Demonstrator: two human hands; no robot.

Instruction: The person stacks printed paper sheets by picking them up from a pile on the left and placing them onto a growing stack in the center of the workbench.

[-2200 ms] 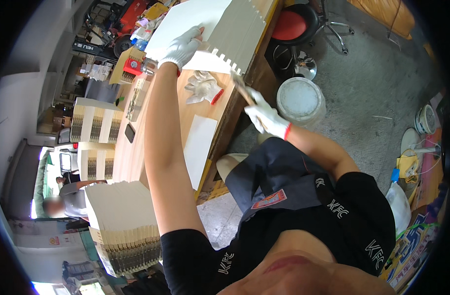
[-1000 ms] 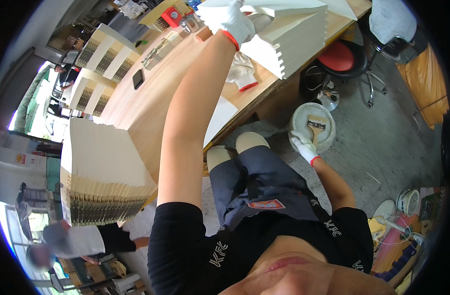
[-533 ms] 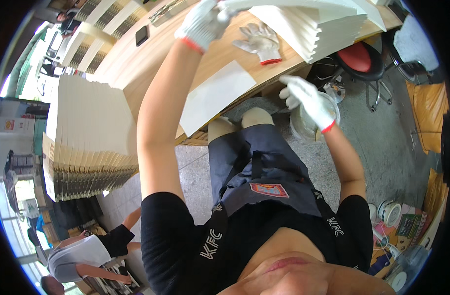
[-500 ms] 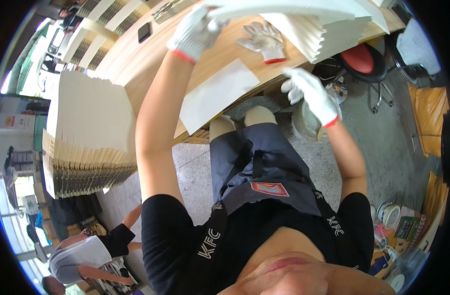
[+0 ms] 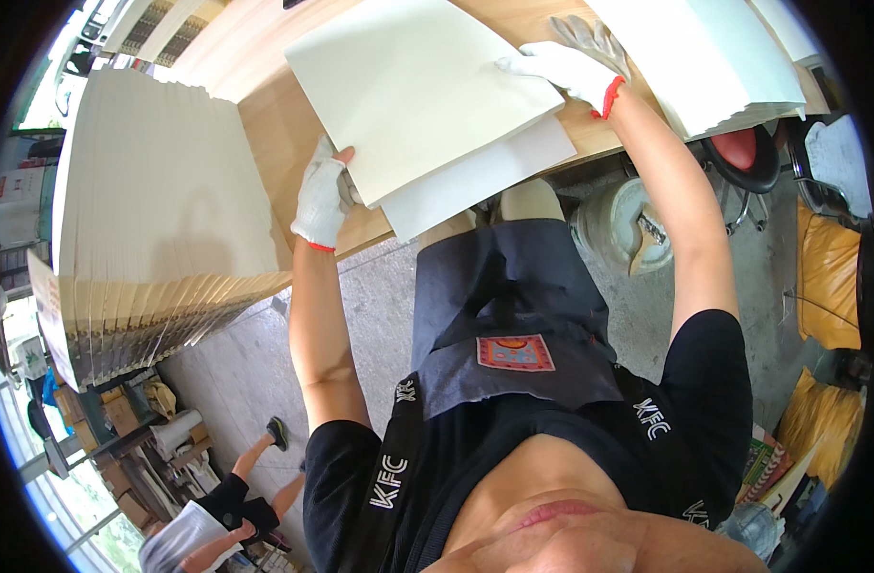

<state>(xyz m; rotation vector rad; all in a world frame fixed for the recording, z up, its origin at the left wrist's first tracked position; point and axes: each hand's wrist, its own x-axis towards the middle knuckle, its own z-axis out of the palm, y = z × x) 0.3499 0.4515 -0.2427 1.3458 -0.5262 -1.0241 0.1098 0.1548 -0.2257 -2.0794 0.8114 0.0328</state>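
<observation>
A broad, thin stack of cream paper lies at a slant in front of me, its near edge showing some thickness. My left hand, in a white knit glove with a red cuff and a bare thumb tip, grips its left corner, thumb on top. On the upper right part of the stack, my right hand rests with its gloved fingers stretched out. Partly covered by the stack, a white sheet sticks out toward the table's near edge. A loose greyish glove lies just beyond my right hand.
Tall paper piles stand left and right on the wooden table. Below the near edge are a bucket with a brush and a red-and-black stool. Another person is at the lower left.
The cream paper stack has come from the far right pile onto the white sheet. My left hand has come down to its left corner; my right hand has risen onto its upper right.
</observation>
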